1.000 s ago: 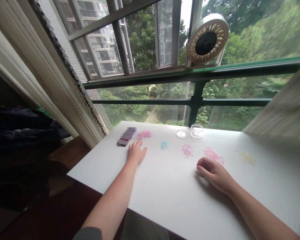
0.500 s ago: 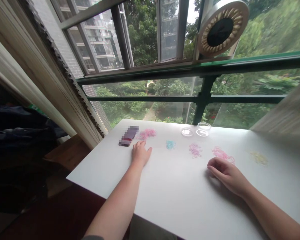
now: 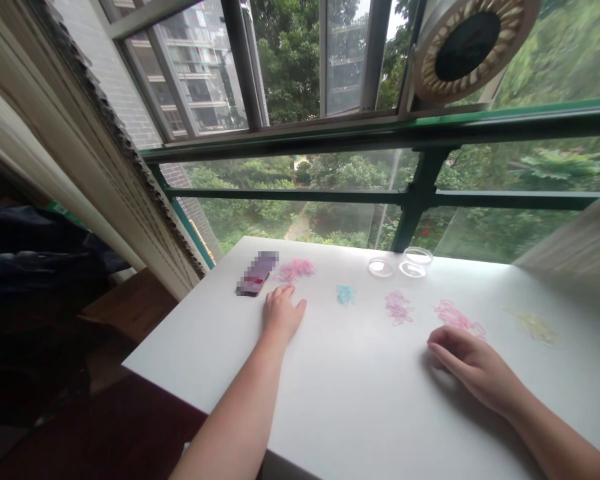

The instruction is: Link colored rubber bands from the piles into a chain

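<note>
My left hand (image 3: 283, 312) lies palm down on the white table (image 3: 350, 387), fingers stretched forward and thumb apart, holding nothing. Just beyond its fingertips is a pile of pink rubber bands (image 3: 296, 269), with a phone (image 3: 257, 275) to the left of it. My right hand (image 3: 473, 360) rests on its little-finger side, loosely curled, its thumb against the index finger and nothing showing between them. Behind it lies a second pink pile of bands (image 3: 457, 317), partly covered by the hand. Between the hands are a blue pile (image 3: 345, 294) and a purple pile (image 3: 398, 307).
A yellow pile of bands (image 3: 536, 327) lies at the right. Near the far edge stand a clear round lid (image 3: 381, 268) and a clear round container (image 3: 417, 263). Beyond the table are a green window railing (image 3: 300, 195) and a round fan (image 3: 469, 47). A curtain (image 3: 105, 167) hangs left.
The view has shifted slightly, so the piles and the clear containers appear a little farther right and lower. Both hands keep their pose on the table.
</note>
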The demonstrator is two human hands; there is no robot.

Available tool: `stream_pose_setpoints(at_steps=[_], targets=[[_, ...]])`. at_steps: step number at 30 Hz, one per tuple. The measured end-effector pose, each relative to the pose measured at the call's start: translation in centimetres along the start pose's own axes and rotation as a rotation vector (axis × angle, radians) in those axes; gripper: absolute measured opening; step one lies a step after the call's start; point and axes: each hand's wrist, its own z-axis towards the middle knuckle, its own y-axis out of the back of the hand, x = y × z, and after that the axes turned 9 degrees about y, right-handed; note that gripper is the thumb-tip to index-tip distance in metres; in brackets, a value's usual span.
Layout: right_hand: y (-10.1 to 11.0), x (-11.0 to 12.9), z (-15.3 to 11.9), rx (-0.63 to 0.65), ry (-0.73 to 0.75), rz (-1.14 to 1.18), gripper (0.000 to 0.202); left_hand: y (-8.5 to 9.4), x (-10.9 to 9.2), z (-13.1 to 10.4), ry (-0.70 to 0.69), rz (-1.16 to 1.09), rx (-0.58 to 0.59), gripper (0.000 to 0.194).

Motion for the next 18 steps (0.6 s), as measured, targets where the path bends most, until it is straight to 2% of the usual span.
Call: stream_pose_setpoints(at_steps=[8, 14, 18], targets=[[0.07, -0.06, -0.03, 0.017, -0.017, 0.053, 0.026, -0.11, 0.3, -0.01, -0.007, -0.035, -0.031, 0.038], [-0.01, -0.17, -0.01, -0.008, -0.032, 0.07, 0.027, 0.06, 0.17, 0.32, -0.011, -0.228, -0.104, 0.029], [0.0, -0.45, -0.27, -0.001, -0.044, 0.091, 0.024, 0.36, 0.15, 0.33, 0.035, -0.356, -0.121, 0.024]])
